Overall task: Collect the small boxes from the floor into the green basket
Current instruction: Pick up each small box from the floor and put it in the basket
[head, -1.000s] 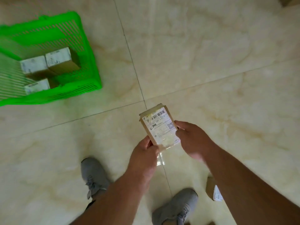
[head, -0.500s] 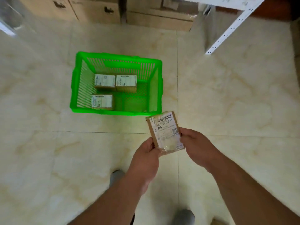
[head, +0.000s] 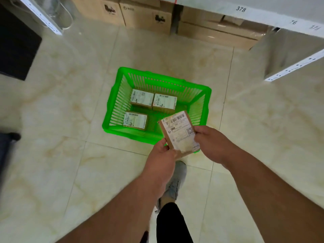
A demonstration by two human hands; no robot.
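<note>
We are noting three small boxes lying inside the green basket, with free floor at its near right. A fourth box is hanging over the basket's near right rim; released here, we judge it may catch that rim and drop outside. The left hand is pinching its near corner; the right hand is clasping its right edge, both arms reaching forward.
</note>
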